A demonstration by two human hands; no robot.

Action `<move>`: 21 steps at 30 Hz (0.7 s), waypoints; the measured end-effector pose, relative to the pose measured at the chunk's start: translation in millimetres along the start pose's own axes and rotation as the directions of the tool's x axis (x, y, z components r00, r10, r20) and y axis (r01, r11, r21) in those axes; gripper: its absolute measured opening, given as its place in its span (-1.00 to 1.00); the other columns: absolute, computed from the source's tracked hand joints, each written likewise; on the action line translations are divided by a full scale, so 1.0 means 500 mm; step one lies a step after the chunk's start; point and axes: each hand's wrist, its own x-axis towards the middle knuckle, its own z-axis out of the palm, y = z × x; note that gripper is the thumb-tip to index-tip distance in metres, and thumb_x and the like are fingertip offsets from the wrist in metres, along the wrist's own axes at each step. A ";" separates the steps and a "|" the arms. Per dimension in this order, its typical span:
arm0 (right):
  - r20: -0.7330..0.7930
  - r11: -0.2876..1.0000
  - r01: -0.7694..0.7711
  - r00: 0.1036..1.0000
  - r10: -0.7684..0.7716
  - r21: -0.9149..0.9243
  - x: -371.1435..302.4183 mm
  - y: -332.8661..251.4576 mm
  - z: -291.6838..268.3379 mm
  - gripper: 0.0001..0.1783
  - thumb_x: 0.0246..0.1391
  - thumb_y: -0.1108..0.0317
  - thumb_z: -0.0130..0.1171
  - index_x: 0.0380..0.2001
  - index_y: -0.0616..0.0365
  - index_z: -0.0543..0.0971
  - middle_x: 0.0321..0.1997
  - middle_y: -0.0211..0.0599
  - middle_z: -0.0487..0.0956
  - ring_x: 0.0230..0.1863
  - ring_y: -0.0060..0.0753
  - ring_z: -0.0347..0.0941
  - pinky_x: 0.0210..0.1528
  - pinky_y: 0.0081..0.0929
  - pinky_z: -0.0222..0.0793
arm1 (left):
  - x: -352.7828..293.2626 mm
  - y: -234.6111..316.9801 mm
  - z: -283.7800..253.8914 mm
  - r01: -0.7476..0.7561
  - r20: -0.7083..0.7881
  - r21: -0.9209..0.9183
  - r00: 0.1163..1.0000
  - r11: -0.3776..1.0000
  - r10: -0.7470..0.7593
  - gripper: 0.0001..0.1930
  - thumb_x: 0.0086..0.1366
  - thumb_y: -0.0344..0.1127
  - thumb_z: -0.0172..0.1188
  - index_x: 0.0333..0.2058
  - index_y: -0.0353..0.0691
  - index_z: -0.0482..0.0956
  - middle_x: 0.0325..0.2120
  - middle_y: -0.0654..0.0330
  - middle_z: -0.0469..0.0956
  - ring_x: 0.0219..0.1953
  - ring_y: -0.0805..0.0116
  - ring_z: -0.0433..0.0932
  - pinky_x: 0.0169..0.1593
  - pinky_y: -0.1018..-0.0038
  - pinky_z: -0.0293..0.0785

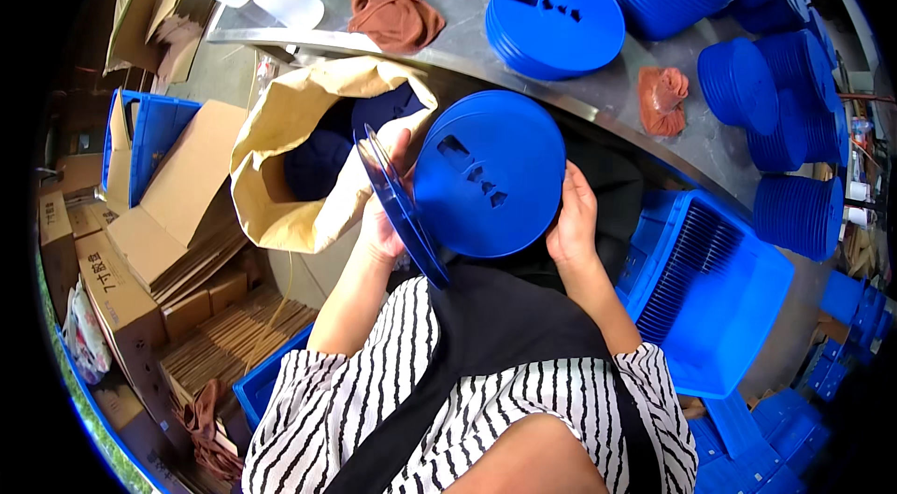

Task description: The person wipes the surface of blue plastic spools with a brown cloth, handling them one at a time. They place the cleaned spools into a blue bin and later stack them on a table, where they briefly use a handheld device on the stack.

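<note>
Closest to me, at the bottom of the frame, I see the striped sleeves and dark apron, with both forearms rising toward the centre. My left hand point(381, 230) grips one thin blue disc point(400, 206) held edge-on, its rim running diagonally from the centre down toward the apron; fingers are wrapped behind it. My right hand point(572, 225) is closed on the right rim of a second blue disc point(488, 174), which faces me flat, showing a few cut-out slots near its middle. The two discs sit just beside each other, the flat one between my two hands, the edge-on one at its left.

Just behind the left hand, left of centre, one open brown paper sack point(308, 148) holds more dark blue pieces. To the right of my right hand lies one blue plastic crate point(719, 307).

Further up, the grey table point(561, 92) carries one low stack of blue discs point(554, 19) at upper centre, and several taller stacks point(785, 92) at upper right; I cannot count them exactly. Two rust-coloured rags lie on the table, one point(396, 12) at upper centre, one point(662, 98) right of it. Flattened cardboard point(182, 204) piles at the left.
</note>
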 end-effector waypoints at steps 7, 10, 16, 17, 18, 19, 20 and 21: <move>-0.020 0.999 -0.030 0.999 0.030 0.015 -0.013 0.013 -0.015 -0.71 0.33 0.32 -0.03 -0.01 0.26 0.48 -0.08 -0.27 0.59 -0.09 -0.49 0.52 0.01 -0.52 0.47 | -0.021 0.028 -0.015 0.049 -0.142 0.047 0.989 0.998 -0.042 -0.23 0.13 -0.06 0.35 0.30 0.10 0.23 0.33 0.03 0.11 0.27 0.03 0.26 0.24 0.11 0.31; -0.006 1.000 -0.023 1.000 0.024 0.010 -0.015 0.013 -0.028 -0.70 0.33 0.32 -0.03 0.00 0.27 0.48 -0.08 -0.25 0.59 -0.09 -0.48 0.52 0.01 -0.51 0.46 | -0.021 0.082 0.011 0.099 -0.169 0.466 0.985 0.879 -0.021 -0.28 0.16 -0.17 0.33 0.27 -0.12 0.25 0.26 0.02 0.25 0.27 0.06 0.26 0.31 0.20 0.20; 0.037 0.979 0.078 0.997 -0.073 -0.187 -0.030 0.000 -0.030 -0.67 0.35 0.34 -0.08 0.05 0.32 0.45 -0.02 -0.21 0.57 -0.02 -0.47 0.48 0.10 -0.50 0.38 | 0.036 0.054 0.086 0.176 -0.166 0.978 0.981 0.109 -0.100 -0.26 0.14 -0.55 0.10 0.34 -0.10 0.16 0.31 0.05 0.18 0.33 0.23 0.16 0.33 0.49 0.01; 0.083 0.963 0.123 0.991 -0.105 -0.241 -0.034 -0.005 -0.026 -0.66 0.35 0.37 -0.10 0.07 0.36 0.43 0.01 -0.21 0.55 0.01 -0.48 0.45 0.14 -0.52 0.33 | 0.037 0.042 0.085 0.179 -0.176 0.983 0.982 0.040 -0.060 -0.24 0.15 -0.55 0.12 0.35 -0.07 0.14 0.30 0.03 0.19 0.33 0.21 0.16 0.34 0.49 0.01; 0.098 0.951 0.151 0.987 -0.129 -0.269 -0.040 -0.015 -0.019 -0.67 0.35 0.39 -0.11 0.06 0.37 0.44 -0.01 -0.24 0.55 0.00 -0.51 0.44 0.13 -0.55 0.31 | 0.035 0.032 0.085 0.183 -0.184 0.983 0.983 -0.028 -0.020 -0.23 0.15 -0.54 0.14 0.35 -0.03 0.13 0.29 0.01 0.21 0.33 0.20 0.17 0.35 0.48 0.00; 0.134 0.921 0.191 0.979 -0.153 -0.341 -0.048 -0.026 -0.014 -0.67 0.34 0.40 -0.10 0.06 0.37 0.44 -0.02 -0.25 0.54 0.00 -0.52 0.44 0.12 -0.57 0.30 | 0.032 0.026 0.080 0.187 -0.187 0.981 0.982 0.040 -0.012 -0.20 0.12 -0.54 0.15 0.35 -0.02 0.12 0.26 -0.01 0.25 0.32 0.18 0.19 0.34 0.46 0.05; 0.172 0.882 0.230 0.970 -0.173 -0.410 -0.053 -0.036 -0.011 -0.67 0.34 0.40 -0.10 0.05 0.37 0.45 -0.03 -0.27 0.54 -0.01 -0.54 0.43 0.11 -0.59 0.30 | 0.029 0.024 0.079 0.200 -0.199 0.974 0.980 0.107 -0.023 -0.19 0.11 -0.55 0.14 0.35 -0.02 0.12 0.25 -0.01 0.26 0.32 0.19 0.20 0.33 0.47 0.06; 0.192 0.877 0.266 0.960 -0.203 -0.400 -0.057 -0.041 -0.004 -0.69 0.34 0.40 -0.09 0.03 0.35 0.47 -0.08 -0.31 0.55 -0.06 -0.58 0.43 0.05 -0.61 0.32 | 0.027 0.024 0.083 0.213 -0.210 0.961 0.977 0.174 -0.036 -0.19 0.09 -0.56 0.13 0.35 -0.02 0.13 0.25 -0.01 0.27 0.32 0.20 0.20 0.32 0.47 0.08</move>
